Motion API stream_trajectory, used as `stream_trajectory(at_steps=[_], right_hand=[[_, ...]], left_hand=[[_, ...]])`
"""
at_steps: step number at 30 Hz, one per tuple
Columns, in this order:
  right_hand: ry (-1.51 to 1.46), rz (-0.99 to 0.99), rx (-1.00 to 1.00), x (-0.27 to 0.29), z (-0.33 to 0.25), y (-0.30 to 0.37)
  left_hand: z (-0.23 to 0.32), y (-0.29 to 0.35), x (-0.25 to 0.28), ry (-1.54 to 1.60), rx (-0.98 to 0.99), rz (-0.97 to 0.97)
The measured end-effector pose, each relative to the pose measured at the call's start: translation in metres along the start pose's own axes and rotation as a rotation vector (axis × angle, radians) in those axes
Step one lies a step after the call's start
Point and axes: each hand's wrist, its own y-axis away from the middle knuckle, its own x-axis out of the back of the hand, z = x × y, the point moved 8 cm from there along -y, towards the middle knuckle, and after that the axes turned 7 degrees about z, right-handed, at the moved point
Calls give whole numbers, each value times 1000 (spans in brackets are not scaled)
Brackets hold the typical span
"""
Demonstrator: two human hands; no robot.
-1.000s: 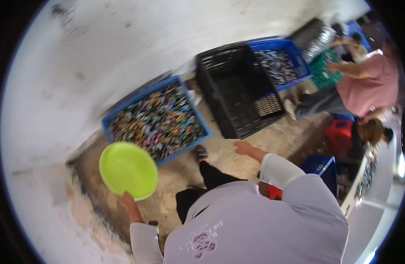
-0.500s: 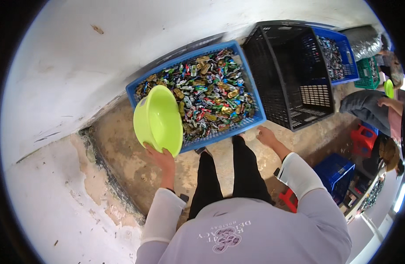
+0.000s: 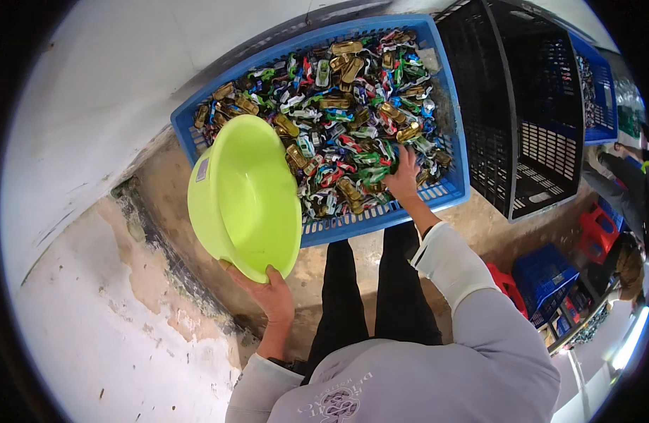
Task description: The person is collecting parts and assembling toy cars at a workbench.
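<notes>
My left hand (image 3: 264, 292) grips the lower rim of a lime-green plastic basin (image 3: 247, 204), thumb on the inside. The basin is tilted and overlaps the near left corner of a large blue plastic crate (image 3: 455, 134). A heap of small toy cars (image 3: 338, 120) in gold, green, red, white and blue fills the crate. At the near right part of the heap, my right hand (image 3: 403, 176) reaches down with its fingers stretched out and apart. Its fingertips are on or just over the cars. No cars show in the visible part of the basin.
Black slatted crates (image 3: 508, 106) stand right of the blue crate. Beyond them is another blue crate (image 3: 607, 92) with small items. A white wall (image 3: 99, 176) bounds the left. Red stools (image 3: 506, 285) and a blue crate (image 3: 543, 278) lie lower right, near another person (image 3: 617, 183).
My right hand has moved from outside the crate's near edge onto the toy cars. The crate now looks closer. My left hand still holds the basin.
</notes>
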Motion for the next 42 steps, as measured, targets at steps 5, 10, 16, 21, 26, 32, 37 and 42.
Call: stream_trajectory(at_steps=[5, 10, 16, 21, 26, 32, 37, 42], right_hand=[[-274, -131, -264, -13, -18, 7], [-427, -120, -150, -44, -61, 31], [-195, -351, 169, -74, -195, 73], [-447, -624, 470, -68, -267, 135], [-363, 171, 302, 20, -163, -2], [-269, 223, -106, 50, 34, -125], [-55, 82, 16, 18, 8, -109], [-27, 91, 68, 2, -52, -56]], left_hand=[[-1, 3, -5, -79, -24, 10], [5, 2, -2, -59, -20, 11], [3, 6, -11, -64, 3, 21], [4, 3, -14, 99, 54, 8], [-3, -1, -13, 240, 192, -17], [-2, -4, -18, 235, 148, -74], [-11, 0, -18, 211, 147, -97], [-4, 2, -27, 228, 157, -104]])
